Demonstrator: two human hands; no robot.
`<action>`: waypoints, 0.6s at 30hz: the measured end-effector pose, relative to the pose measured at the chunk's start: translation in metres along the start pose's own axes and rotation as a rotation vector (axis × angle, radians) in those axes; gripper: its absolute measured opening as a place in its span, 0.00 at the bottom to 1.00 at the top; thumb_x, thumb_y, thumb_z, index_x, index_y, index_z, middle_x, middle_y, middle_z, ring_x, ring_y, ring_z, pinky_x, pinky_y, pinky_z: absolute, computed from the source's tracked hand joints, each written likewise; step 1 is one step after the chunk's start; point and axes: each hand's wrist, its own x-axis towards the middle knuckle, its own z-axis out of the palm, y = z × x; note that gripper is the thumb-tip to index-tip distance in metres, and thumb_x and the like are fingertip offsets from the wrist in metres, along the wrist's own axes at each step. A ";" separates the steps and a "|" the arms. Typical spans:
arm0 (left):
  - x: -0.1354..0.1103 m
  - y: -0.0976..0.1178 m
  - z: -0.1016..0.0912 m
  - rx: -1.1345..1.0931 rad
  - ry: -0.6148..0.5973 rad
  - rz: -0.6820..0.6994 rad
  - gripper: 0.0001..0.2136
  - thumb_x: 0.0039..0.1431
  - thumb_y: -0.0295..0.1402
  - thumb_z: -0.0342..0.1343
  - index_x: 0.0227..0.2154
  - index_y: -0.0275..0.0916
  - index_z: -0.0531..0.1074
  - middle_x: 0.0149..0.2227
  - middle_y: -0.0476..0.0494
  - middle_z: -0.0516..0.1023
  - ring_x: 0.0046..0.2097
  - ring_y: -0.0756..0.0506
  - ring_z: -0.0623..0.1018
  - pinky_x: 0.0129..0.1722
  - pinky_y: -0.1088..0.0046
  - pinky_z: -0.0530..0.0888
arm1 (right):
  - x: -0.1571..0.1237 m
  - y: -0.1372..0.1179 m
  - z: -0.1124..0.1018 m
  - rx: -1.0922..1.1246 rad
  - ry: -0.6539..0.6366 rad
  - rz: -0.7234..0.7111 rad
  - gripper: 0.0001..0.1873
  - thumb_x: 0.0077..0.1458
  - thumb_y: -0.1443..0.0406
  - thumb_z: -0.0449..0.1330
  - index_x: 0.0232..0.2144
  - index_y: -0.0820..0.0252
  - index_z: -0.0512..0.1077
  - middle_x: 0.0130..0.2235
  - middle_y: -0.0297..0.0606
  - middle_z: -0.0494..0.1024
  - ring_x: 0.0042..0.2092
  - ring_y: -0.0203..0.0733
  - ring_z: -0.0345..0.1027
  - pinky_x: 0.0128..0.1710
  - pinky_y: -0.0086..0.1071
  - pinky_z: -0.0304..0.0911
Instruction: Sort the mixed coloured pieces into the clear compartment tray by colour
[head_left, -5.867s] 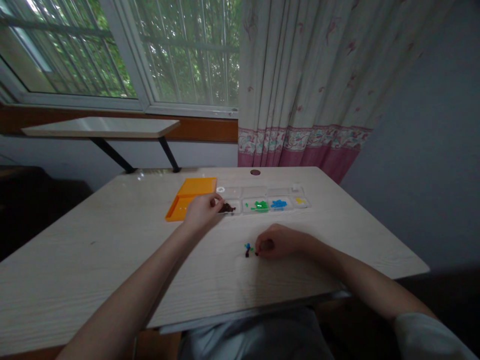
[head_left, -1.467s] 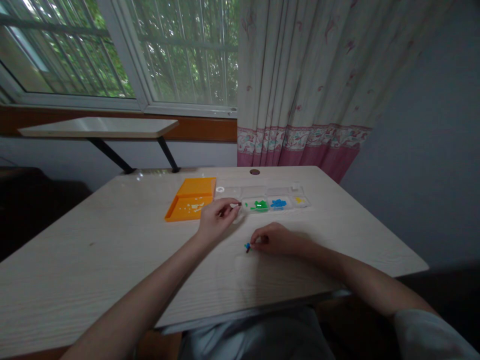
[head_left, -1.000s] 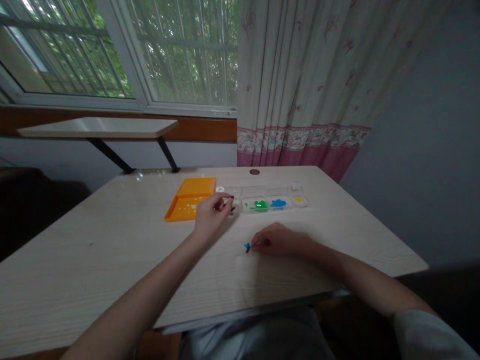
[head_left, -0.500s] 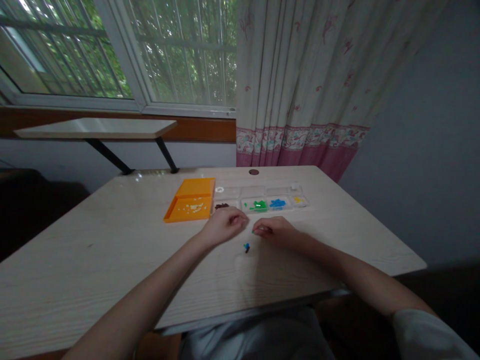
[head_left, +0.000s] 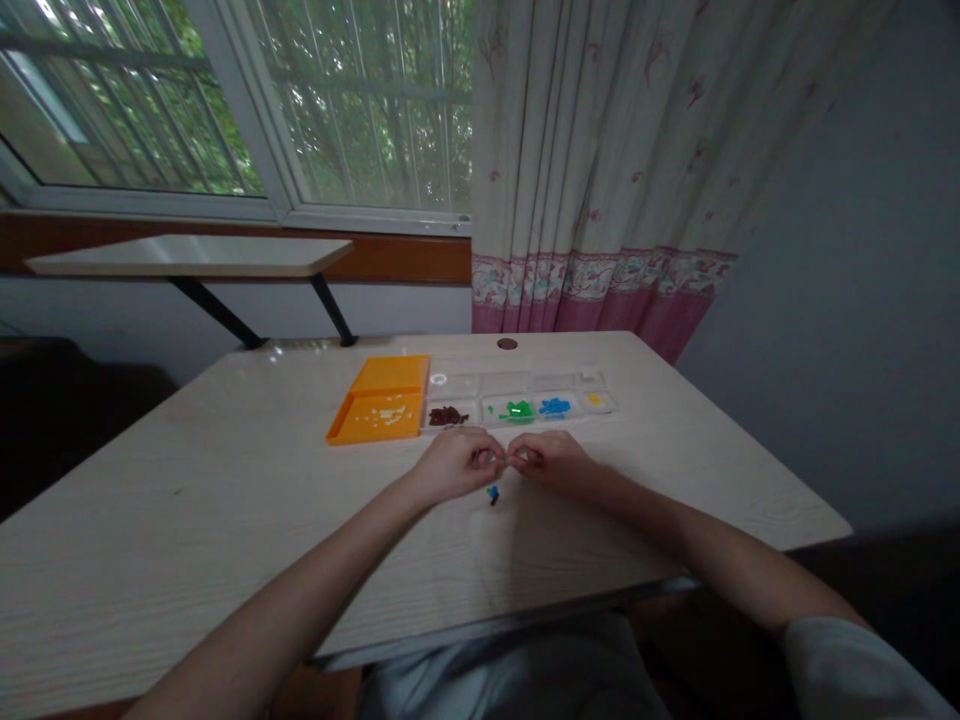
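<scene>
My left hand (head_left: 454, 465) and my right hand (head_left: 546, 462) meet fingertip to fingertip over the pale wooden table (head_left: 225, 520). Both are pinched shut on something too small to make out. Just below them lies a small cluster of blue and dark beads (head_left: 493, 494). Beyond my hands sits a clear compartment box (head_left: 517, 392) with brown beads (head_left: 448, 414), green beads (head_left: 517, 410), blue beads (head_left: 555, 406) and yellow beads (head_left: 597, 399) in separate cells.
An orange tray (head_left: 379, 402) with pale specks lies left of the clear box. A round cable hole (head_left: 507, 344) sits near the table's far edge. A window, a small side table (head_left: 187, 256) and a curtain (head_left: 600, 160) stand behind.
My left hand came back from the brown-bead cell toward me. My right hand lifted off the loose beads and moved up to meet it, fingertips now together.
</scene>
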 end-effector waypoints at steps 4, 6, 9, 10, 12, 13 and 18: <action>-0.001 0.000 0.001 -0.002 -0.021 -0.006 0.04 0.48 0.29 0.53 0.26 0.37 0.73 0.20 0.52 0.67 0.23 0.54 0.65 0.24 0.81 0.61 | 0.000 -0.001 -0.001 0.023 -0.005 -0.003 0.10 0.52 0.60 0.54 0.32 0.58 0.72 0.18 0.28 0.66 0.19 0.29 0.53 0.23 0.23 0.48; -0.001 0.000 0.000 -0.009 -0.016 -0.013 0.04 0.48 0.28 0.52 0.25 0.37 0.72 0.20 0.52 0.67 0.23 0.54 0.65 0.24 0.81 0.60 | 0.000 -0.002 -0.001 0.033 0.004 0.005 0.11 0.51 0.59 0.55 0.32 0.58 0.72 0.17 0.27 0.65 0.19 0.29 0.52 0.23 0.23 0.48; -0.001 -0.001 0.000 -0.041 0.001 -0.020 0.05 0.47 0.27 0.52 0.26 0.37 0.72 0.20 0.52 0.66 0.23 0.54 0.65 0.23 0.81 0.60 | 0.000 -0.002 -0.001 0.033 0.020 0.023 0.11 0.50 0.58 0.55 0.32 0.58 0.72 0.17 0.27 0.64 0.19 0.29 0.52 0.23 0.23 0.47; -0.001 -0.001 0.000 -0.054 0.004 -0.021 0.05 0.48 0.26 0.52 0.26 0.37 0.72 0.20 0.53 0.65 0.23 0.54 0.65 0.24 0.81 0.60 | 0.000 -0.002 0.000 0.031 0.022 0.028 0.12 0.51 0.58 0.55 0.32 0.58 0.72 0.16 0.27 0.64 0.19 0.29 0.51 0.23 0.23 0.47; -0.001 -0.002 0.000 -0.074 0.004 -0.026 0.05 0.48 0.27 0.51 0.26 0.37 0.72 0.19 0.53 0.64 0.23 0.54 0.64 0.24 0.81 0.59 | 0.000 -0.001 0.000 0.031 0.027 0.039 0.12 0.51 0.58 0.55 0.31 0.58 0.73 0.16 0.27 0.64 0.19 0.29 0.51 0.22 0.23 0.47; -0.001 -0.002 0.000 -0.081 0.002 -0.031 0.05 0.49 0.27 0.51 0.26 0.37 0.72 0.19 0.53 0.64 0.23 0.54 0.64 0.24 0.81 0.59 | 0.000 -0.001 0.000 0.034 0.029 0.042 0.12 0.51 0.58 0.55 0.31 0.59 0.73 0.16 0.27 0.64 0.19 0.29 0.51 0.22 0.23 0.47; 0.001 -0.002 -0.005 -0.102 -0.060 -0.084 0.07 0.51 0.31 0.51 0.31 0.36 0.73 0.20 0.53 0.64 0.23 0.54 0.64 0.24 0.81 0.59 | 0.002 -0.002 -0.003 0.042 0.098 0.029 0.12 0.51 0.59 0.55 0.31 0.59 0.73 0.16 0.27 0.63 0.19 0.28 0.53 0.22 0.23 0.49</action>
